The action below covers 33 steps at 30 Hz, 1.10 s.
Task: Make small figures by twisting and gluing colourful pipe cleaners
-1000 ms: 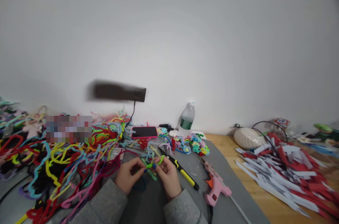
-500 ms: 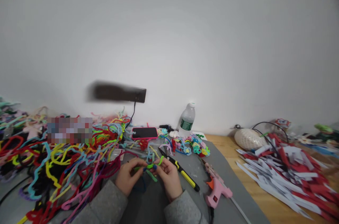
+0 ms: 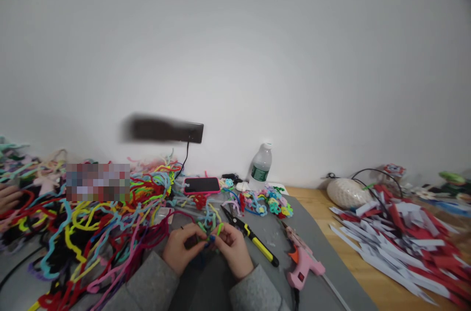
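Note:
Low in the middle of the head view, my left hand (image 3: 183, 248) and my right hand (image 3: 233, 251) meet fingertip to fingertip. Both are closed in a pinch on green pipe cleaners (image 3: 220, 228) twisted together with a bit of dark blue. Part of the piece is hidden behind my fingers. Just beyond them lie loose light-blue and yellow stems on the grey mat. Yellow-and-black pliers (image 3: 260, 247) rest close to the right of my right hand. Further right is a pink glue gun (image 3: 304, 268) with a clear glue stick at its rear.
A heap of coloured pipe cleaners (image 3: 79, 237) covers the left; another person's hand (image 3: 9, 197) reaches in there. A phone (image 3: 201, 185), a water bottle (image 3: 261, 166) and small pipe-cleaner flowers (image 3: 274, 201) sit behind. Red and white strips (image 3: 401, 237) lie right.
The green piece has turned between my fingers, its lower green end no longer pointing toward me. My hands stay close together. Another person's hand has appeared at the far left edge.

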### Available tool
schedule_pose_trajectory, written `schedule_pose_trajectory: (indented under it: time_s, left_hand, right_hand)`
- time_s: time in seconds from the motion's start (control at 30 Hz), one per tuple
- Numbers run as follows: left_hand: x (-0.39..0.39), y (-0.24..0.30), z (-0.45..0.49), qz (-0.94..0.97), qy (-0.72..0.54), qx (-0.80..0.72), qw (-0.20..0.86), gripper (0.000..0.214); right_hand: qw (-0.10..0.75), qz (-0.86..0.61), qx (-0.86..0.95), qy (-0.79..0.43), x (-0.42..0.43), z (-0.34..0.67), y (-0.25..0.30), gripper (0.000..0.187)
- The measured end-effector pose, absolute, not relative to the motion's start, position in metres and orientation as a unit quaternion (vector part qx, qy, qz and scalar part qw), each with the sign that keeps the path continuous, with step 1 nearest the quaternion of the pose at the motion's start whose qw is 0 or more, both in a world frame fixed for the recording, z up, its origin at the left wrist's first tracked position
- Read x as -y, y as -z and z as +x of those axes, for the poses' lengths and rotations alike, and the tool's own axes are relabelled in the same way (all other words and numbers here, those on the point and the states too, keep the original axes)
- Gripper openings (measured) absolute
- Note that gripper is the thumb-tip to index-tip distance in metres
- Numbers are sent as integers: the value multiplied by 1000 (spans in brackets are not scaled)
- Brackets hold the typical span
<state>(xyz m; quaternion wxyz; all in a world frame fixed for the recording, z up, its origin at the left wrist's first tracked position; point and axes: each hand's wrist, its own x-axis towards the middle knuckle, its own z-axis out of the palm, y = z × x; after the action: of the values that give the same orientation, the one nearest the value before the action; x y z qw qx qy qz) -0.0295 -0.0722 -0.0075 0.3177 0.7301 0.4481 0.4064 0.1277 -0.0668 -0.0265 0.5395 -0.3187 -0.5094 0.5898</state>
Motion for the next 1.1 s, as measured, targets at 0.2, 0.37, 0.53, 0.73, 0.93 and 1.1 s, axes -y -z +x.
schedule_pose_trajectory:
  time_s: [0.2,0.37,0.53,0.73,0.93,1.1]
  left_hand:
    - [75,11,-26,667,-426,-468,393,6]
    - [74,11,-24,642,-427,-457,443,8]
    - [73,15,-25,629,-432,-431,482,10]
    - [73,14,-25,617,-408,-378,557,18]
    - [74,11,-23,621,-421,-372,547,14]
    - [74,11,-20,583,-418,-371,590,22]
  right_hand:
    - [540,-306,507,-599,67,131,24,19]
    - [553,-312,501,-587,66,131,25,21]
    - [549,-312,499,-593,67,132,25,22]
    - [553,-303,516,-580,68,133,22,22]
    - [543,-291,529,-584,69,132,20,25]
    - [511,-304,552,-584,71,130,15,28]
